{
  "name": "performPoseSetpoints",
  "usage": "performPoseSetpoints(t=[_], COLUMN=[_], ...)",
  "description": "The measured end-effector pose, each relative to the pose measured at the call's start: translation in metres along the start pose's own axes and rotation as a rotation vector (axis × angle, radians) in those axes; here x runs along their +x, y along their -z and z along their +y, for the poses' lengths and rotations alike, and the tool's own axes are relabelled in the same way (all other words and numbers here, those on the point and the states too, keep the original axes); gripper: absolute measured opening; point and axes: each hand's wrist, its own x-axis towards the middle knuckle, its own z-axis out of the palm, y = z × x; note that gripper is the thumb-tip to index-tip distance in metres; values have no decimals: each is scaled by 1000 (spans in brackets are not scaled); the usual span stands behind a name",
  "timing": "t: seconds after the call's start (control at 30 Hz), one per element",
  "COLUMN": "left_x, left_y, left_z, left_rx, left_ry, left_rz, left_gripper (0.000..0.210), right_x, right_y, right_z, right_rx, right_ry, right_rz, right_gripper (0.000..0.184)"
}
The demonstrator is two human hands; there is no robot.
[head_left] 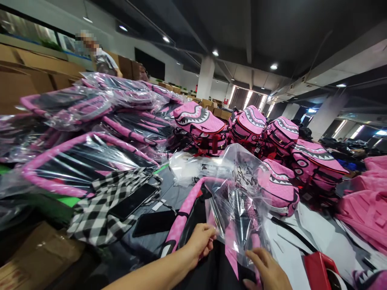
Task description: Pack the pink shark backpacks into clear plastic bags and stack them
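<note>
A pink-and-black backpack (185, 215) lies in front of me with its black back panel up. Over its upper part lies a clear plastic bag (242, 201) with dark printing. My left hand (201, 243) is closed, its thumb and fingers pinching the near left edge of the plastic bag. On the other side my right hand (267, 268) has its fingers curled at the bag's lower right edge, gripping it by the pack's strap. The lower part of the backpack runs out of view between my forearms.
Bagged backpacks (87, 161) are heaped at left. Pink shark-mouth backpacks (199, 121) stand across the back. Two dark phones (154, 223) and a checkered cloth (90, 219) lie left of the work. A red tape dispenser (320, 270) sits at right. A person (104, 62) stands far left.
</note>
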Motion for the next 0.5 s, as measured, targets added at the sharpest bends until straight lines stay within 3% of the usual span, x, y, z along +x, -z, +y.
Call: performPoseSetpoints(t=[0.07,0.17,0.27,0.33,0.43,0.5], left_x=[-14,-25,-19,-14,-17,-26], left_y=[4,9,29,52,79,81], left_z=[-3,1,8,10,10,15], left_rx=[15,22,104,283,690,938], left_ry=[-82,-295,-496,-580,-727,-936], left_rz=[-54,-29,107,210,415,549], left_gripper=[43,59,67,68,47,27], right_x=[25,60,84,97,120,135], right_y=[-3,-22,-37,-37,-32,-30], right_z=[-20,-40,-35,-21,-2,-4], right_rx=[217,549,997,1190,1096,839], right_ry=[-73,-323,-552,-667,-772,-672], right_rz=[-18,-34,-128,-82,139,259], right_gripper=[51,21,45,51,51,44])
